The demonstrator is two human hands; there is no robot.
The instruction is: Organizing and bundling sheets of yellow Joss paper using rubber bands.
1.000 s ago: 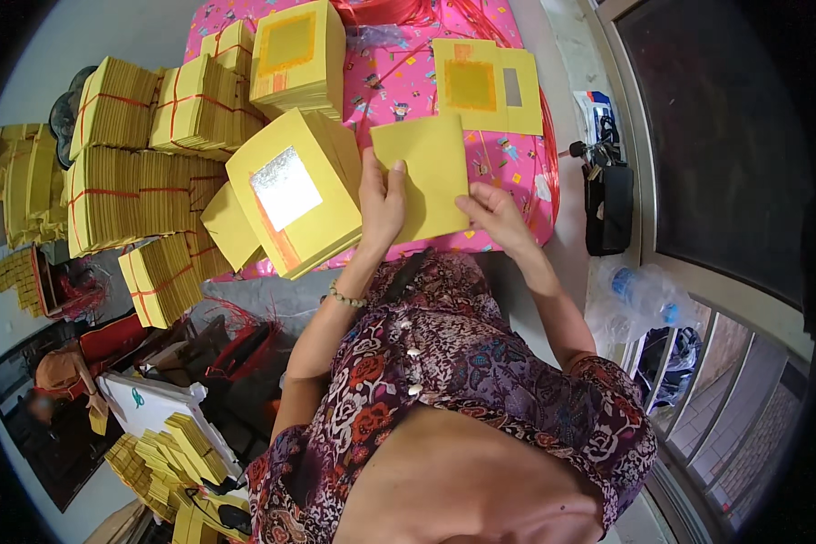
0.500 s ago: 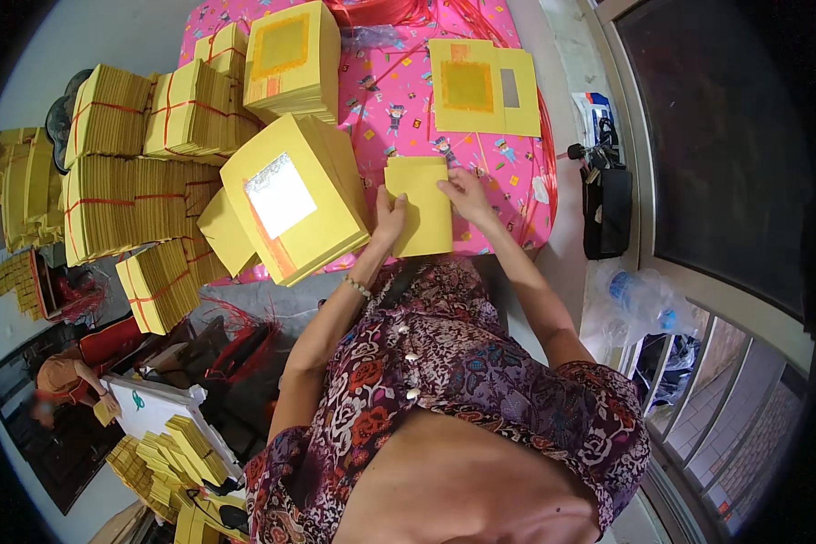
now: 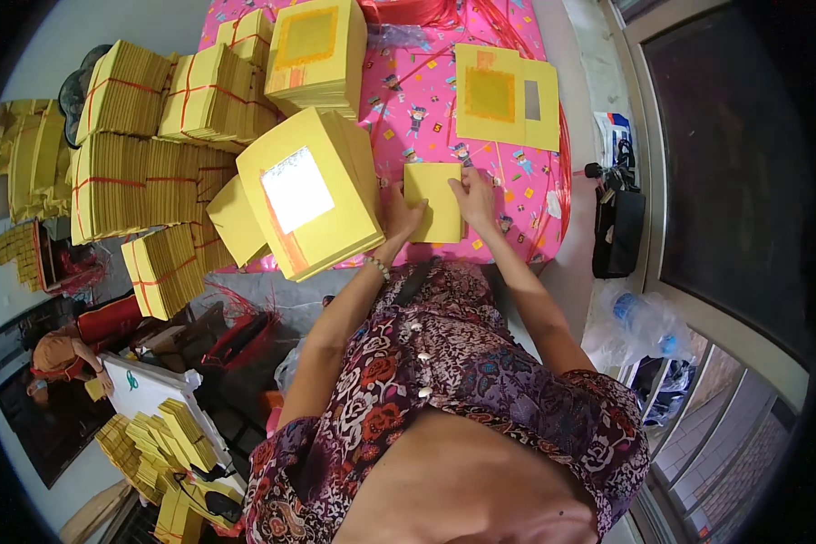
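Note:
Flat in front of me is a folded sheet of yellow paper point(image 3: 433, 204), near the front of a pink patterned tabletop. My left hand point(image 3: 403, 216) grips its left edge, thumb on top and the fingers partly hidden beneath. My right hand point(image 3: 473, 199) pinches the right edge near the upper corner. Just left of my left hand stands a tall stack of yellow paper point(image 3: 354, 195), topped by a sheet with a shiny silver square point(image 3: 297, 192). Farther off to the right lie yellow sheets point(image 3: 530, 118), one bearing an orange-bordered gold square.
Bundles of yellow paper tied with red string point(image 3: 109, 181) are piled at the left. Another stack point(image 3: 315, 63) stands at the back, near red plastic strands point(image 3: 417, 11). A black case point(image 3: 618, 231) sits on the right ledge. A co-worker point(image 3: 59, 358) bends over a white table point(image 3: 150, 390).
The yellow paper between my hands is now smaller and even-edged, its uneven upper layers no longer showing. My left hand has shifted lower along its edge. The whole view has shifted slightly.

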